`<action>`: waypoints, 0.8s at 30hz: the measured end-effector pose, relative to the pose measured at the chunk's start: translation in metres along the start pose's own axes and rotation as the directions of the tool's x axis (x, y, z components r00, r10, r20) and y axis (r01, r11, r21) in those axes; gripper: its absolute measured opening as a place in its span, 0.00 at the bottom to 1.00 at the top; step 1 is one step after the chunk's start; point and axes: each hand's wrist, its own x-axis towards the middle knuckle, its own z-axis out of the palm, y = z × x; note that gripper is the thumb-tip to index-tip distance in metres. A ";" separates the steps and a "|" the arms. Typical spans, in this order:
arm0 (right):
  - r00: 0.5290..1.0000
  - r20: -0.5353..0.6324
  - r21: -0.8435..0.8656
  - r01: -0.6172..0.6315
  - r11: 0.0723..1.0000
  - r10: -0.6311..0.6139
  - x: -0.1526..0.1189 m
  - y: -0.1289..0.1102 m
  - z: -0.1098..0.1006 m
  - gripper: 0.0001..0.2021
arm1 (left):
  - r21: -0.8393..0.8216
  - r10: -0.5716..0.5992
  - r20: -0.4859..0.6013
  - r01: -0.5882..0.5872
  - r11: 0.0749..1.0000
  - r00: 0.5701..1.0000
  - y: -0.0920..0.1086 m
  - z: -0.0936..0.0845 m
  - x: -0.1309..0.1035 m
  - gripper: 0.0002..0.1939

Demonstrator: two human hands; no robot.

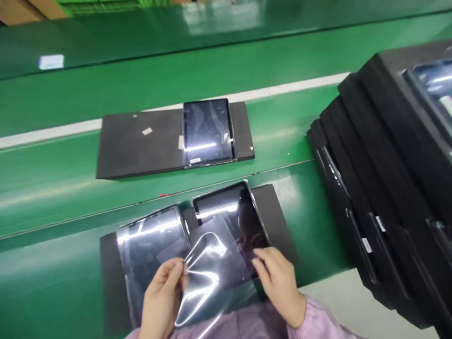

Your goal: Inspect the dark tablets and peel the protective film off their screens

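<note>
My left hand (pixel 164 294) pinches the edge of a clear plastic film (pixel 208 282), which bends and glares in the light. The film hangs over the lower part of a dark-screened tablet (pixel 231 202). To the right of the film, above that tablet's lower right side, is my right hand (pixel 277 280); its fingers are curled, with thumb and index tips slightly apart and nothing visible between them. A second tablet (pixel 151 249), with a shiny clear covering, lies beside the first, partly behind my left hand. Both rest on a black foam board (pixel 273 214).
Beyond, another black board (pixel 141 146) carries a tablet (pixel 208 132) on the green surface (pixel 282 136). At right rises a tall stack of black boards (pixel 374 179) with tablets between them and another tablet (pixel 432 89) on top. A white label (pixel 51 61) lies far left.
</note>
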 end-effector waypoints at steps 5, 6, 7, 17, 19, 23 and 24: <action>0.972 -0.007 -0.005 -0.233 0.972 0.233 0.039 0.024 -0.018 0.06 | 0.047 -0.023 0.009 0.023 0.999 1.000 -0.001 -0.002 0.000 0.19; 0.968 0.044 -0.001 -0.249 0.969 0.248 0.047 0.025 -0.020 0.05 | 0.055 -0.020 0.004 0.020 0.998 1.000 0.000 -0.001 0.001 0.19; 0.963 0.093 -0.005 -0.253 0.967 0.253 0.054 0.026 -0.022 0.05 | 0.062 -0.015 0.001 0.015 0.998 1.000 0.000 -0.001 0.001 0.19; 0.907 0.337 0.010 -0.270 0.963 0.251 0.079 0.027 -0.032 0.09 | 0.142 0.033 0.036 -0.038 0.989 0.999 -0.009 -0.007 0.005 0.18; 0.905 0.346 -0.017 -0.258 0.966 0.248 0.083 0.026 -0.034 0.09 | 0.143 0.029 0.032 -0.034 0.989 0.999 -0.011 -0.007 0.006 0.19; 0.907 0.349 -0.080 -0.223 0.972 0.237 0.093 0.022 -0.035 0.09 | 0.155 0.019 0.026 -0.023 0.988 0.999 -0.011 -0.007 0.005 0.20; 0.906 0.349 -0.097 -0.219 0.971 0.239 0.095 0.020 -0.035 0.09 | 0.157 0.020 0.026 -0.024 0.987 0.999 -0.011 -0.007 0.005 0.20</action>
